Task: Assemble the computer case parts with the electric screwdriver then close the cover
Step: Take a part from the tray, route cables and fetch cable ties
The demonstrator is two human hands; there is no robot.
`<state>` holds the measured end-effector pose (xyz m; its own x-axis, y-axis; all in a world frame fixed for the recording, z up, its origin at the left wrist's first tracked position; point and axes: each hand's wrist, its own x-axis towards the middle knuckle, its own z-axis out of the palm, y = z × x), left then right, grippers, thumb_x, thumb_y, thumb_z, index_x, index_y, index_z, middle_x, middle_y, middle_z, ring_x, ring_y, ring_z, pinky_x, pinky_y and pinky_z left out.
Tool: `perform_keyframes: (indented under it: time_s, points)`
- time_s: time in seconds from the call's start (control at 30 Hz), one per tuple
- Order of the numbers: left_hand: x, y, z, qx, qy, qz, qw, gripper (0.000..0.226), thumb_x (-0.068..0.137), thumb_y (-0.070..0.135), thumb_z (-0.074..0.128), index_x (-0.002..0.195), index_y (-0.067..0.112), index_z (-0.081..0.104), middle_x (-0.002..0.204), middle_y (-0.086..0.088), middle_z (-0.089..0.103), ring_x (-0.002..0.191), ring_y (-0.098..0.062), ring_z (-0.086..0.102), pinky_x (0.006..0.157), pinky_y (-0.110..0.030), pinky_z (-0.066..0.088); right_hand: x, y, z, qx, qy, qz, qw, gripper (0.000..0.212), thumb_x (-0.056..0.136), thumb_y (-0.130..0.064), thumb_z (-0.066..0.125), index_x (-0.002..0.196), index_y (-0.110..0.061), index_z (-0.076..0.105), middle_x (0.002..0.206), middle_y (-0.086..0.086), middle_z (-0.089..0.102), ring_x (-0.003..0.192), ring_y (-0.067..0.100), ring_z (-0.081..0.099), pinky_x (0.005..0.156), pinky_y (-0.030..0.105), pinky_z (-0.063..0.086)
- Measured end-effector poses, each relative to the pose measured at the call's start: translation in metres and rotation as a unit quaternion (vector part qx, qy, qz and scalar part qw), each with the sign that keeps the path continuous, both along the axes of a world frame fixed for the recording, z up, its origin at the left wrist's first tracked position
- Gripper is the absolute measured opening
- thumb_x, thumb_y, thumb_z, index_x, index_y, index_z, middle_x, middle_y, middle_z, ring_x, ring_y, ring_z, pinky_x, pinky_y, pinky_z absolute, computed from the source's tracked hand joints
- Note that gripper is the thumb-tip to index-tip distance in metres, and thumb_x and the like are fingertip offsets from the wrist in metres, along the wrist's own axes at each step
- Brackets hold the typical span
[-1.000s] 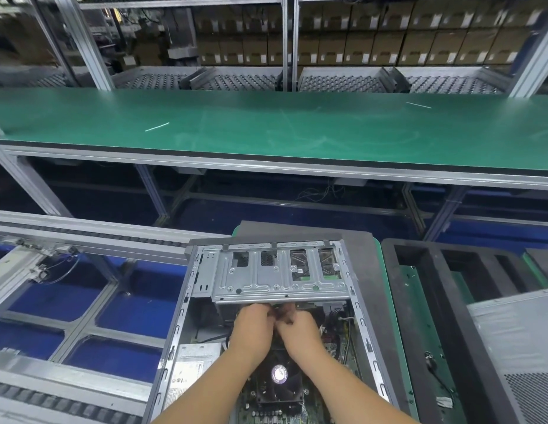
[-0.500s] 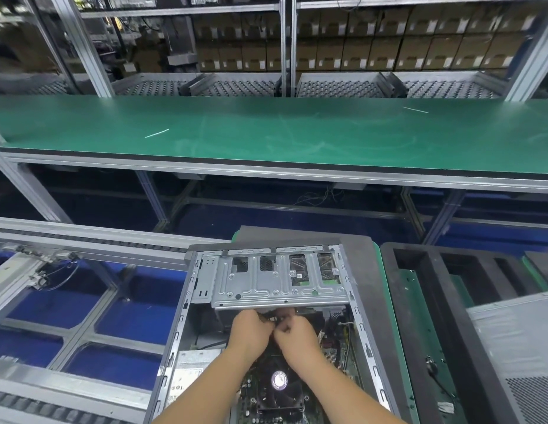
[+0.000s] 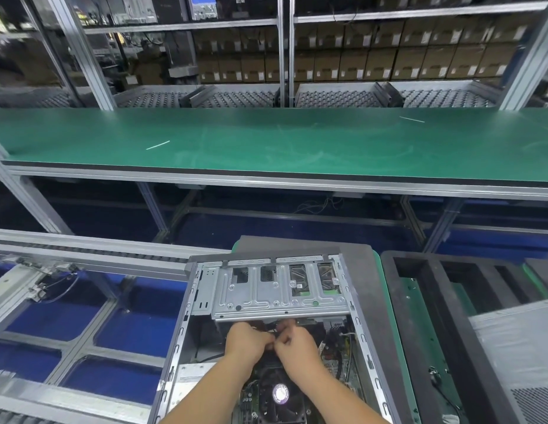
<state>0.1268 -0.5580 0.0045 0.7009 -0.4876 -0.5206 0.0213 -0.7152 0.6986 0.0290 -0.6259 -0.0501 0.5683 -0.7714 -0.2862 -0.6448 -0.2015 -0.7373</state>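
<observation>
While computer case [image 3: 363,338] lies open, left hand [image 3: 246,339] and right hand [image 3: 295,342] fingers pinch dark cable [image 3: 272,329] under drive cage [image 3: 278,293].

The computer case [image 3: 275,325] is being shown lying on its side with its cover off and its interior exposed. A silver perforated drive cage [image 3: 280,290] is being seen across the far end of the case, slightly raised at its near edge. Below it, a black cooling fan [image 3: 280,393] with a pale round hub is being seen on the motherboard. A grey panel with a vent grille [image 3: 520,359], possibly the cover, is being seen lying well apart on the right.
</observation>
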Motion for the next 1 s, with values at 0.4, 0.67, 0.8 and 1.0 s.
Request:
perform_keyframes:
  time_s: [0.4, 0.67, 0.8, 1.0]
  points:
    - [0.001, -0.002, -0.004, 0.02, -0.035, -0.02, 0.999, 0.028, 0.067, 0.01, 0.076, 0.046, 0.013, 0.058, 0.044, 0.005, 0.053, 0.045, -0.011, 0.047, 0.039, -0.016, 0.031, -0.007, 0.005, 0.015, 0.179, -0.077, -0.122, 0.973, 0.012, 0.089, 0.001, 0.071, 0.092, -0.009, 0.065, 0.063, 0.003, 0.071, 0.05, 0.012, 0.062, 0.053, 0.02, 0.05]
    - [0.001, -0.003, -0.004, 0.013, -0.026, -0.033, 0.999, 0.01, 0.069, 0.011, 0.076, 0.064, 0.003, 0.073, 0.062, -0.007, 0.067, 0.055, -0.017, 0.057, 0.05, -0.021, 0.041, -0.009, 0.011, 0.015, 0.11, -0.049, -0.104, 0.987, 0.021, 0.098, -0.011, 0.066, 0.078, -0.01, 0.067, 0.071, 0.007, 0.07, 0.058, 0.014, 0.06, 0.056, 0.026, 0.05]
    - [0.0, -0.004, -0.004, 0.025, -0.033, -0.032, 0.999, 0.015, 0.069, 0.009, 0.073, 0.057, 0.009, 0.064, 0.055, -0.003, 0.058, 0.051, -0.015, 0.049, 0.044, -0.019, 0.035, -0.008, 0.009, 0.016, 0.05, -0.011, -0.048, 0.998, 0.028, 0.098, -0.014, 0.059, 0.072, -0.023, 0.06, 0.07, -0.005, 0.06, 0.062, 0.009, 0.051, 0.051, 0.022, 0.034]
    - [0.0, -0.001, -0.013, 0.003, -0.068, -0.051, 0.996, 0.015, 0.08, 0.013, 0.073, 0.071, 0.001, 0.072, 0.062, -0.007, 0.064, 0.057, -0.016, 0.054, 0.055, -0.026, 0.041, -0.008, 0.009, 0.014, 0.044, -0.005, -0.037, 0.998, 0.032, 0.101, -0.016, 0.056, 0.069, -0.018, 0.054, 0.069, -0.003, 0.055, 0.061, 0.009, 0.046, 0.051, 0.022, 0.033]
